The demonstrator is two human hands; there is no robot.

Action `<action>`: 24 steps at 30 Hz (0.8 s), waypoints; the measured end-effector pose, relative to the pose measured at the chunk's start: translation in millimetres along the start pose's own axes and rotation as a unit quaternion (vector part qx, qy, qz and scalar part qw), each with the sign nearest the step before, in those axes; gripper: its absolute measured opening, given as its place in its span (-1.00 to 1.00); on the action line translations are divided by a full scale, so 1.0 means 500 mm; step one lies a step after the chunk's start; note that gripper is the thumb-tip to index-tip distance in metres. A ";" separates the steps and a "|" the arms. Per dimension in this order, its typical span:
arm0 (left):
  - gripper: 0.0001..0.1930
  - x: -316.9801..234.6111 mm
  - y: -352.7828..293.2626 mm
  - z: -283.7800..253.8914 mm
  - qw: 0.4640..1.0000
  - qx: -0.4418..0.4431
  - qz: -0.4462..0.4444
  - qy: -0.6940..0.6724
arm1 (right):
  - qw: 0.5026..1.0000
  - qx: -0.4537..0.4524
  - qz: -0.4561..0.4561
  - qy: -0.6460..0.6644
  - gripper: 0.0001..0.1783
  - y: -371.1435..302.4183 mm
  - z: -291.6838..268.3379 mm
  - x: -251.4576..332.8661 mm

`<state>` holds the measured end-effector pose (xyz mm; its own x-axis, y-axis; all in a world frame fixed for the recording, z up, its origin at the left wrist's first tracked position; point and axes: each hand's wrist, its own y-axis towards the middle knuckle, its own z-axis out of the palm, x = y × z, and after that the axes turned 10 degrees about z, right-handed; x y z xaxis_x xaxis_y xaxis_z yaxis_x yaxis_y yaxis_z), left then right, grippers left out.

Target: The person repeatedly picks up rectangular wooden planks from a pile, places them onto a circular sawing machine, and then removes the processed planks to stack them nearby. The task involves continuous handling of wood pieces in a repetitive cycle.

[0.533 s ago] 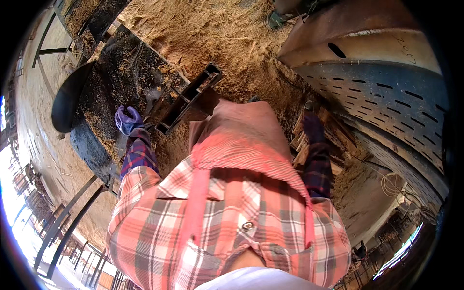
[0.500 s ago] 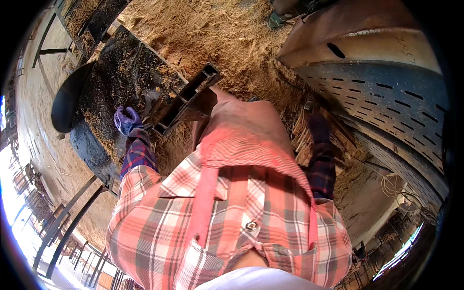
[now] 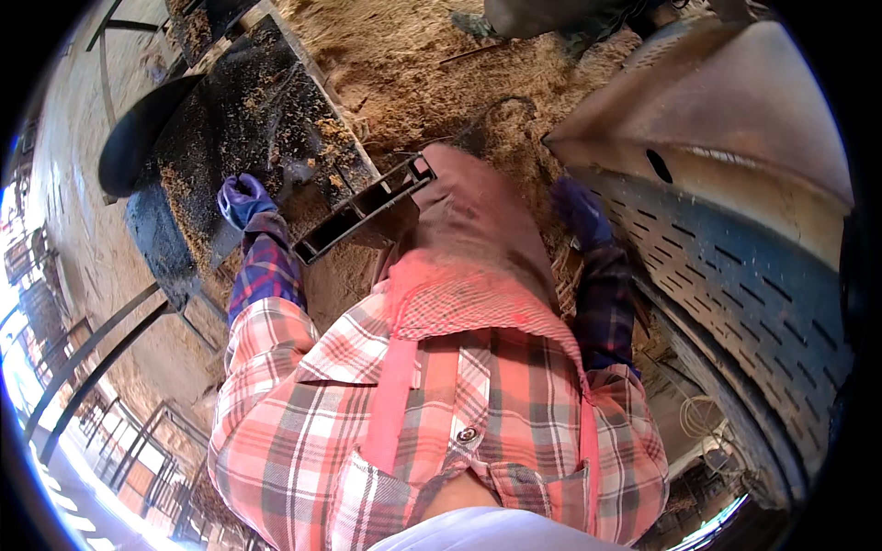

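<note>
My left hand (image 3: 244,201), in a purple glove, is over a dark metal surface (image 3: 248,119) strewn with sawdust. Its fingers curve apart from the thumb, and nothing shows between them. Just right of it lies a black metal frame (image 3: 363,209) with open box-like cells. My right hand (image 3: 581,213), gloved in purple too, is beside the near corner of a large metal casing with a blue slotted panel (image 3: 717,262). Its fingers look stretched out and a little blurred; whether they touch the casing I cannot tell. A reddish apron (image 3: 487,216) hangs between my arms.
Sawdust (image 3: 404,64) covers the ground ahead. Another person's legs and a shoe (image 3: 473,25) show at the top. A dark curved plate (image 3: 138,138) juts out at far left, with metal bars (image 3: 101,367) below. Looped cable (image 3: 703,418) lies at lower right.
My right hand has moved forward and a little left, from the wood pieces to the casing's corner. My left hand keeps its curved shape. The view has shifted, showing more of the other person.
</note>
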<state>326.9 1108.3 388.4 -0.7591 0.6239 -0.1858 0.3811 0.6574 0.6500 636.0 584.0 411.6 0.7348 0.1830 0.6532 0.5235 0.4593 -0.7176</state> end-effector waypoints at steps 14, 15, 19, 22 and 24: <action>-0.83 0.038 -0.009 0.003 1.000 0.011 0.005 0.008 | 0.898 -0.241 0.263 0.257 -0.72 -0.172 -0.221 -0.398; -0.83 0.043 -0.016 -0.002 1.000 0.012 0.001 0.011 | 0.912 -0.206 0.222 0.277 -0.71 -0.171 -0.242 -0.398; -0.82 0.050 -0.030 -0.006 1.000 0.025 0.006 0.004 | 0.906 -0.273 0.152 0.285 -0.68 -0.168 -0.301 -0.407; -0.82 0.037 -0.016 0.006 0.999 0.053 0.013 0.001 | 0.896 -0.311 0.174 0.263 -0.58 -0.166 -0.303 -0.393; -0.82 0.034 -0.012 0.007 0.998 0.069 0.012 0.007 | 0.902 -0.341 0.168 0.205 -0.63 -0.165 -0.275 -0.346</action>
<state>313.8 1116.3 378.5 -0.7556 0.6349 -0.1611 0.4673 0.6949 0.5466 524.9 395.1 324.6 0.9256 -0.1892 0.3278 0.2827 -0.2301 -0.9312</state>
